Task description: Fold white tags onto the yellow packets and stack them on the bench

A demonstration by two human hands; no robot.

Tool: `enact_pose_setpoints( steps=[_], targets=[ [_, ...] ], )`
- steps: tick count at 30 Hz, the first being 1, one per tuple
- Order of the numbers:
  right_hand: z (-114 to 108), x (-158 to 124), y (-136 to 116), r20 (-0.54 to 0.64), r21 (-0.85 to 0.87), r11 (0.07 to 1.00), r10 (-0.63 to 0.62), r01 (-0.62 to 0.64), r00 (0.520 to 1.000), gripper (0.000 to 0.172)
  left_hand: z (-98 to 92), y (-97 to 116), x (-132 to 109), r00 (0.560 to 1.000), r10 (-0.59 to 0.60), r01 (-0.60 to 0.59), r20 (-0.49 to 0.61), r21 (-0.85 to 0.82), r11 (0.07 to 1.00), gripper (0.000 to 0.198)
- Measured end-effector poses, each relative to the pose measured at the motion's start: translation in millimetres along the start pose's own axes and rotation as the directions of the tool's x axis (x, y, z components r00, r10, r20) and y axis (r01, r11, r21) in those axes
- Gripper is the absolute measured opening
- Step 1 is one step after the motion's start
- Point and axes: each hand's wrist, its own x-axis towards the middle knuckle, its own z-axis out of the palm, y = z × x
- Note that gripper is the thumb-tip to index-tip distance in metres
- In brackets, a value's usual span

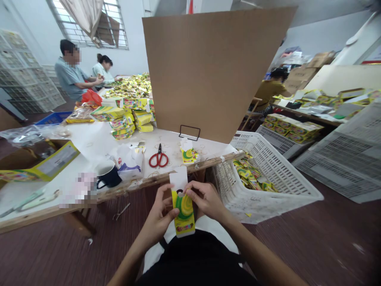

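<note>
A yellow and green printed card packet (183,212) with a white flap at its top is held upright over my lap. My left hand (159,216) grips its left edge, thumb across the front. My right hand (205,200) pinches its upper right edge near the white flap. A small pile of the same packets (189,155) lies on the white table (98,141) just ahead, beside red-handled scissors (158,159).
A white plastic crate (268,178) with several packets stands on the floor to my right. A large cardboard sheet (214,71) stands upright on the table. A dark mug (107,174) and stacked packets (125,119) sit left. Two people sit at the far left, another behind right.
</note>
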Motion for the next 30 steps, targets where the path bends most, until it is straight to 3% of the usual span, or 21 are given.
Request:
enact_pose_setpoints(
  steps=[3,8,11,14,19,25,28,30],
  targets=[
    [3.4,2.3,3.3,-0.084,0.056,0.998,-0.011,0.016,0.996,0.009,0.9,0.2,0.5,0.999,0.003,-0.003,-0.037,0.0,1.0,0.073],
    [4.1,7.1,15.3,-0.256,0.279,0.956,0.161,-0.087,0.953,0.018,-2.5,-2.5,2.7,0.998,0.011,-0.007,-0.057,0.069,0.998,0.048],
    [-0.3,8.4,13.6,-0.086,0.312,0.936,0.196,-0.161,0.977,0.02,-1.4,-5.4,4.2,0.997,0.026,-0.018,-0.07,0.115,0.993,0.045],
    [-1.2,8.7,7.3,0.115,0.193,0.952,0.22,-0.239,0.969,0.026,0.7,-7.3,4.4,0.997,0.014,-0.004,-0.075,0.13,0.991,0.046],
    [3.5,10.4,2.6,0.033,-0.144,0.955,0.266,-0.258,0.964,0.025,-0.8,-5.6,3.3,0.996,-0.043,0.05,-0.081,0.083,0.995,0.053],
    [9.3,9.1,1.7,0.006,-0.37,0.899,0.256,-0.236,0.967,0.037,2.5,-3.9,4.1,0.996,-0.033,0.042,-0.089,0.094,0.995,0.052],
    [7.8,8.8,2.4,-0.034,-0.391,0.887,0.253,-0.246,0.967,0.039,2.7,-3.5,4.3,0.993,-0.03,0.042,-0.116,0.105,0.994,0.052],
    [3.9,9.0,3.2,0.024,-0.267,0.942,0.218,-0.204,0.976,0.036,0.6,-2.8,4.0,0.991,-0.025,0.036,-0.134,0.084,0.996,0.052]
  ],
)
